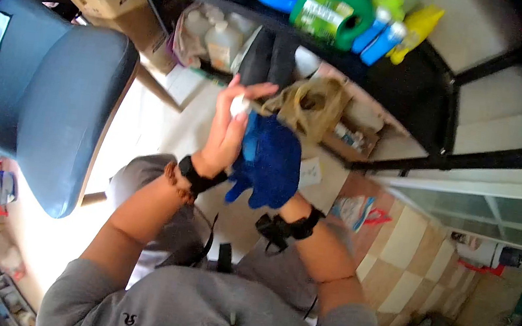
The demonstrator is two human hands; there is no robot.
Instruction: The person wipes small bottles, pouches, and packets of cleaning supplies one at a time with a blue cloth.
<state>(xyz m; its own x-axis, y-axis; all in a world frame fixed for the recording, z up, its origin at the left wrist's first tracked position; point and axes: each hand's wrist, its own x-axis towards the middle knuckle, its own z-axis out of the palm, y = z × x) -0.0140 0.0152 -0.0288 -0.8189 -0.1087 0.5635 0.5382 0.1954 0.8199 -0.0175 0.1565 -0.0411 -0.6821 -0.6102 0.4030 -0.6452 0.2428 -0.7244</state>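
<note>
The left hand [224, 128] is closed on a small, rounded white piece [240, 105], beside soft, lobed dark blue fabric [275, 158]. This covers the right hand; its state I cannot tell. Far shelf: glossy green jug [331, 9], label unreadable.

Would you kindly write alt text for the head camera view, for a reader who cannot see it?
A person's bare left hand holds a small, rounded white object beside the dark-blue fabric glove covering their right hand. Beyond them, a green plastic jug stands on a black shelf; a blue-grey padded chair is at left.
</note>
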